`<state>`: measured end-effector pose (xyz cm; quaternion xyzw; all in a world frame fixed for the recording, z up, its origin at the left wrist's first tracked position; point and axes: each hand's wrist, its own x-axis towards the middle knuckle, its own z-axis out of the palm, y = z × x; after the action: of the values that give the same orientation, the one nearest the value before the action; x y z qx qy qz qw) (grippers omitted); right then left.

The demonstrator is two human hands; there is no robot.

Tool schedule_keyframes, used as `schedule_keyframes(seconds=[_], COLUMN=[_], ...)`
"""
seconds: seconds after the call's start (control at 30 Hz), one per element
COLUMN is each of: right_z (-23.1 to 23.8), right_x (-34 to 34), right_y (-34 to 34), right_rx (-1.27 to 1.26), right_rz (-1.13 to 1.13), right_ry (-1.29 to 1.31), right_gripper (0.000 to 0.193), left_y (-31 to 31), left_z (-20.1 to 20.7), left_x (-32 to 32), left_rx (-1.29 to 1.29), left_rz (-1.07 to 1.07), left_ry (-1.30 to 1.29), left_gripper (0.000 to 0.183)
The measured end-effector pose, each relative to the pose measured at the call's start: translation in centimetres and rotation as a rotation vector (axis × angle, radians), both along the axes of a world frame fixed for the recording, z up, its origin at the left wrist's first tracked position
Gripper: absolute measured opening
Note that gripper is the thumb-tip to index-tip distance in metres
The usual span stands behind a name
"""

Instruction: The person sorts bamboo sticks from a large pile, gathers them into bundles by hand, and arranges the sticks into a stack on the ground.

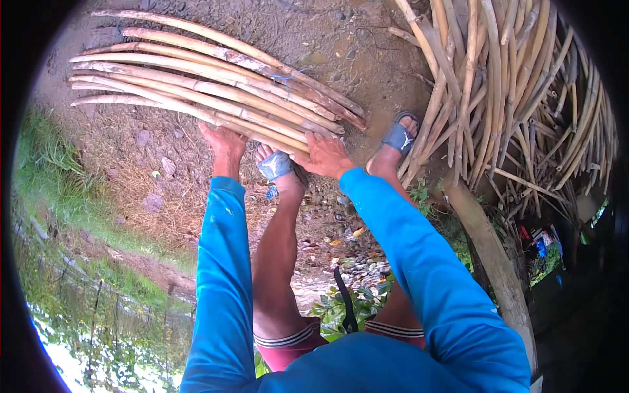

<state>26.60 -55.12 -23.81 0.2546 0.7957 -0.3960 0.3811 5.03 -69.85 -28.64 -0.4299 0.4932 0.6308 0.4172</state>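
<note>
The far ground (321, 33) is brown dirt. Green grass (49, 157) grows on the left, beside dry straw (157, 196). A thick log (488, 252) is on the right, by dark shade (576, 327). Bright light (56, 350) shows at the near left.

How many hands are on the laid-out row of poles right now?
2. The left hand is at the near edge of the poles, around mid-length; the right hand is near their right end. No others show.

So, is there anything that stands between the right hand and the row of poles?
Nothing visible: the right hand touches the near edge of the row of poles, with no object between.
</note>
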Motion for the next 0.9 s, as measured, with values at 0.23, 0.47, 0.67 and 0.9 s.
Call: schedule_keyframes(seconds=[0.23,0.47,0.67,0.9], right_z=[5.2,17.0,20.3,19.3], right_x=[1.3,1.5,4.2,5.6], right_y=[0.4,0.6,2.3,4.3], right_rx=[-0.127,-0.358,-0.387,0.024], right_rz=[-0.274,-0.9,-0.723,-0.651], right_ry=[-0.124,0.377,0.311,0.413], right_gripper=[0.059,0.035,0.033,0.042], left_y=[-0.8,25.3,43.4,40.9], left_z=[2.5,16.7,21.9,26.8], left_x=[-2.4,-5.5,-5.8,-11.5], left_rx=[-0.292,0.04,0.617,0.556], left_rz=[-1.212,-1.302,-0.445,-0.108], left_ry=[-0.13,0.688,0.31,0.583], left_gripper=[0.11,0.083,0.039,0.034])
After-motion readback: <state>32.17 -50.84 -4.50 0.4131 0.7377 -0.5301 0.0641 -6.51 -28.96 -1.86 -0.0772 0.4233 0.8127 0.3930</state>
